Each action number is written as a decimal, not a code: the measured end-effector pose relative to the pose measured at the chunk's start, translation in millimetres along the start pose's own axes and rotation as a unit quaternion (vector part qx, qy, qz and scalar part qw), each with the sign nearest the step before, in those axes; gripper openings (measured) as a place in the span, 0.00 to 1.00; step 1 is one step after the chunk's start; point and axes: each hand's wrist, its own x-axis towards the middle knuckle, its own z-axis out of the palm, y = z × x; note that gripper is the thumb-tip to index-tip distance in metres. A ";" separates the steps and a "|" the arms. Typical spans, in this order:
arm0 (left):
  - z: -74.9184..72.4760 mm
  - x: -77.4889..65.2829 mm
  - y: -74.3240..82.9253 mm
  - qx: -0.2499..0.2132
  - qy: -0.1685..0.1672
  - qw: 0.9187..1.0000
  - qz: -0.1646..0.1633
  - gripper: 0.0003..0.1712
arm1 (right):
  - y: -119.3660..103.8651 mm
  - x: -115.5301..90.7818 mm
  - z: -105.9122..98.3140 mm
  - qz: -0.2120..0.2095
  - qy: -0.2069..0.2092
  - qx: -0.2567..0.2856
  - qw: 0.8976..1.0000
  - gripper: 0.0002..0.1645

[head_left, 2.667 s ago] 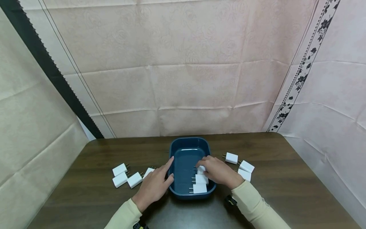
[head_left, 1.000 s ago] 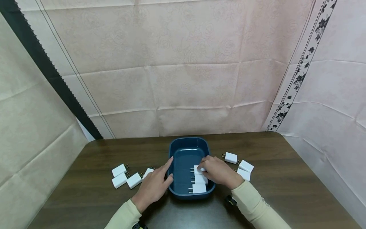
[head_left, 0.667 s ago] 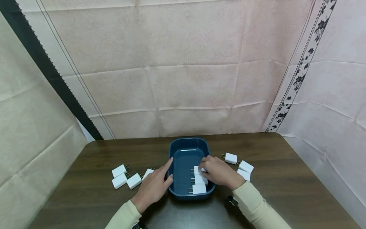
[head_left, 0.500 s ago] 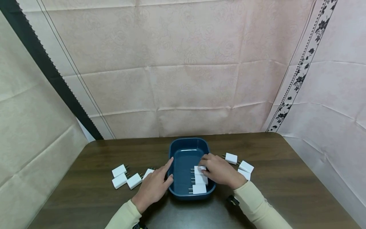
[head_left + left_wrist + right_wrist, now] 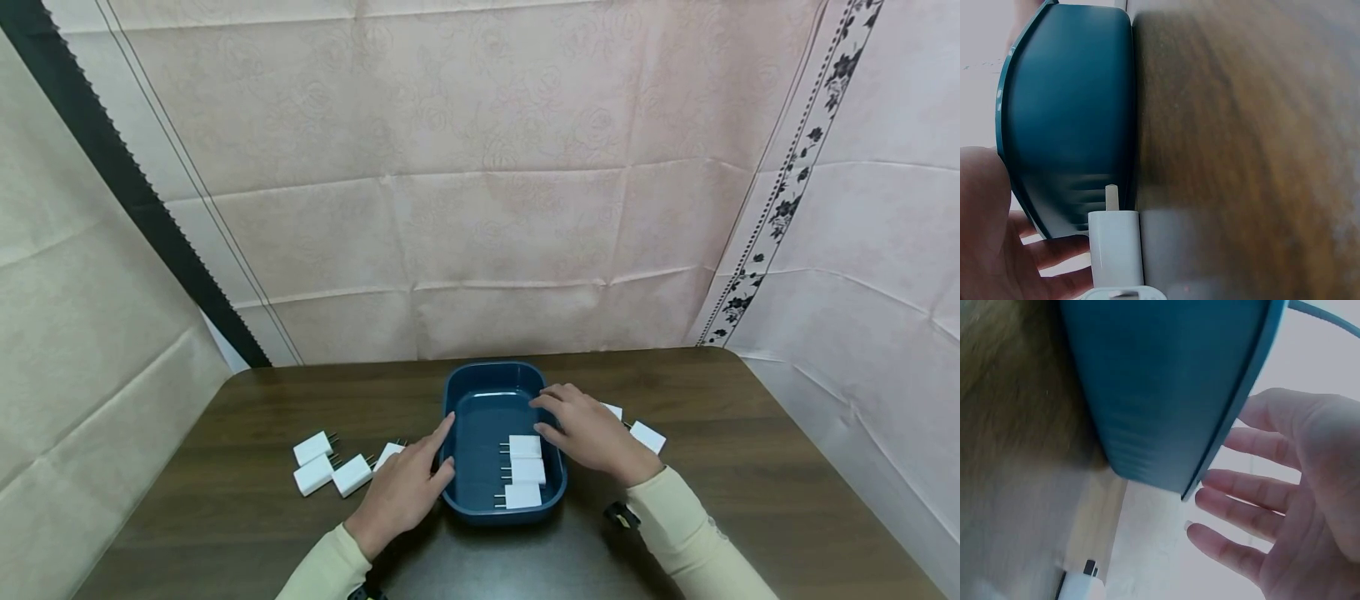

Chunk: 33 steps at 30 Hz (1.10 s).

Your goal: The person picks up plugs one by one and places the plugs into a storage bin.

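Observation:
A dark blue plastic tub [image 5: 495, 364] stands mid-table. Inside, three white plug chargers [image 5: 527, 472] form a column along its right side, prongs pointing left. My left hand [image 5: 408, 483] is at the tub's left rim, index finger extended along it; in the left wrist view a white charger [image 5: 1115, 250] stands near that hand, outside the tub wall [image 5: 1072, 94]. Over the tub's right rim hovers my right hand [image 5: 592, 429], holding nothing. The right wrist view shows its fingers [image 5: 1241, 512] spread beside the wall.
Several white chargers [image 5: 314, 474] lie on the brown table [image 5: 225, 533] left of the tub, one partly behind my left hand. To the right are more chargers [image 5: 647, 436], partly covered by my right hand. Pale cloth [image 5: 510, 208] hangs behind the table.
My right hand lets go of the farthest charger in the tub, rises and shifts right to the rim. That charger sits in line with the other two. The left hand stays in place.

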 end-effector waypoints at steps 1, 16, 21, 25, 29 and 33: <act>0.1 0.1 0.0 0.000 0.001 1.000 0.000 0.36 | 1.7 -0.2 -0.9 0.004 0.001 0.002 1.000 0.22; -0.5 1.3 0.6 0.013 0.006 1.000 0.006 0.37 | 26.5 -0.1 -10.7 0.061 -0.023 0.014 0.998 0.23; -0.2 0.9 0.5 0.013 0.006 1.000 0.005 0.37 | 34.6 -2.2 -9.3 0.055 -0.019 -0.007 0.998 0.22; 0.0 0.9 0.2 0.014 0.006 1.000 0.005 0.37 | 40.4 -2.3 -7.9 0.056 -0.024 -0.021 0.998 0.22; -0.3 1.1 0.5 0.013 0.004 1.000 0.004 0.37 | 45.0 -2.0 -6.8 0.061 -0.032 -0.031 0.997 0.24; -0.8 1.1 1.3 0.010 0.003 1.000 0.004 0.37 | 49.4 -2.5 -6.0 0.062 -0.032 -0.044 0.997 0.25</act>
